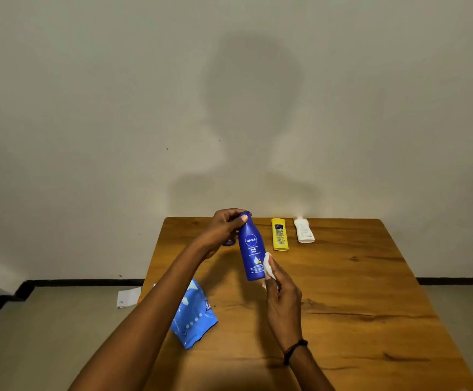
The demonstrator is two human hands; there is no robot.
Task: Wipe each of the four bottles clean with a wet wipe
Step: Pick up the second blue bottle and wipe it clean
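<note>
Head view, centre frame: left hand [225, 227] grips dark blue plastic lotion bottle [251, 248]; right hand [281, 289] presses white wet wipe [268, 265] against it; yellow bottle [279, 234] and white bottle [303, 230] seemingly wait.

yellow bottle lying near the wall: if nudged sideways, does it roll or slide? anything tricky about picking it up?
The yellow bottle lies flat, label up, and its body looks flattened, so it would probably slide, not roll. The plastic looks glossy, so possibly slippery under a damp grip. It lies close beside the white bottle, so a sideways push might bump that.

Noted: 1 dark blue bottle [251, 246], 1 yellow bottle [279, 234], 1 white bottle [303, 230], white wipe [268, 265], light blue dotted pack [193, 316], brown wood-grain table [356, 292].
</note>
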